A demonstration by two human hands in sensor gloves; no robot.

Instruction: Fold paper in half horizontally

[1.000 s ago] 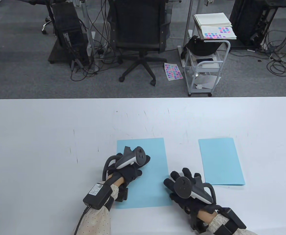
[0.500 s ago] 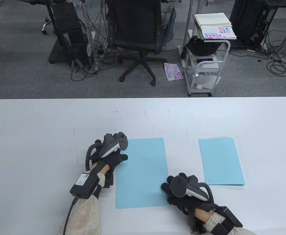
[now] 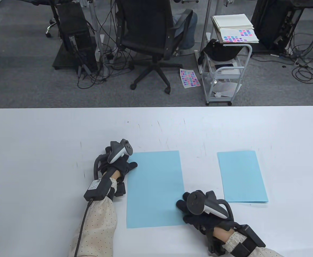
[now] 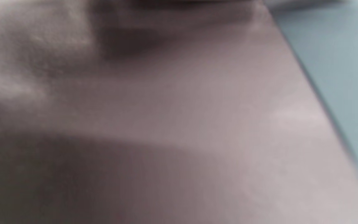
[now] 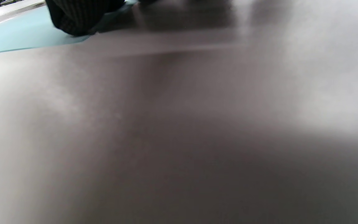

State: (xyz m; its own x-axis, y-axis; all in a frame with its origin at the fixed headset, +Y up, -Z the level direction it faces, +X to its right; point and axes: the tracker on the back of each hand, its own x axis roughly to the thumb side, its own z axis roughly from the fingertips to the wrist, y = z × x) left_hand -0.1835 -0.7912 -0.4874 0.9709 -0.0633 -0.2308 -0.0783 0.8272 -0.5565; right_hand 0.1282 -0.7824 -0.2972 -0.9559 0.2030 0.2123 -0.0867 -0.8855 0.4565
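Grip: neither hand holds anything. Left hand (image 3: 119, 167), black sensor glove, lies at the upper left corner of the flat light-blue paper sheet (image 3: 155, 188); thumb stretches onto the sheet's left edge, other fingers hidden under the tracker, so whether they curl cannot be told. Right hand (image 3: 199, 211), same black glove, sits at the sheet's lower right edge, fingers spread and fairly straight, tips on or at the paper edge; no pinch seen.

Count: two light-blue paper sheets. The one between the hands lies flat and unfolded, long side running away from the person, near the front middle of the white table (image 3: 38, 139). The second light-blue sheet (image 3: 242, 176) lies well apart to the right, untouched, slightly skewed.

Two hands, one grey-and-white tracker on the back of each. Dotted cream sleeves on both forearms, black box strapped at each wrist.

Pose: left forearm angles up and right; right forearm angles up and left.

Wrist views: blurred table surface; right wrist view shows a gloved fingertip (image 5: 73, 15) on blue paper.
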